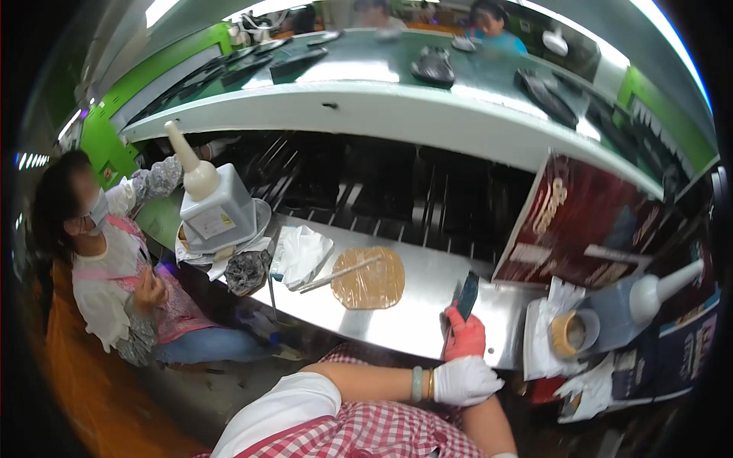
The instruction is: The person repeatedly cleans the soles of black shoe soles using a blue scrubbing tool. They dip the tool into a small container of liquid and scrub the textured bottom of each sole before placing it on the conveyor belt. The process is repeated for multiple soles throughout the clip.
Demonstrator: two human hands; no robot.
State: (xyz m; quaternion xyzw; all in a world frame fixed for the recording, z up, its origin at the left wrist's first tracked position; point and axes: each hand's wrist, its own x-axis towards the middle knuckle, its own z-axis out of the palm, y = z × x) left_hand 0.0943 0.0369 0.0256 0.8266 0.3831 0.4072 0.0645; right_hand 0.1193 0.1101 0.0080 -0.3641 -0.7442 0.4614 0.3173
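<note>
My right hand [464, 338], in a red glove, is raised at the right end of the metal bench [427, 324]. Its fingers are closed around a dark green flat piece [469, 296] that points up; its exact kind cannot be made out. Across my right wrist lies my left hand [463, 381], white-gloved, with its fingers curled over the wrist. Left of the hands, a round tan pad under clear film [379, 284] rests on the bench. A thin pale stick [340, 273] lies across it.
A grey square bottle with a spout [217, 206], a black crumpled bundle [247, 272] and white crumpled paper [303, 256] stand at left. Another grey bottle [611, 309] lies at right beside a dark red box [588, 221]. Shoes [434, 67] sit on a raised green conveyor. A co-worker [114, 267] sits at left.
</note>
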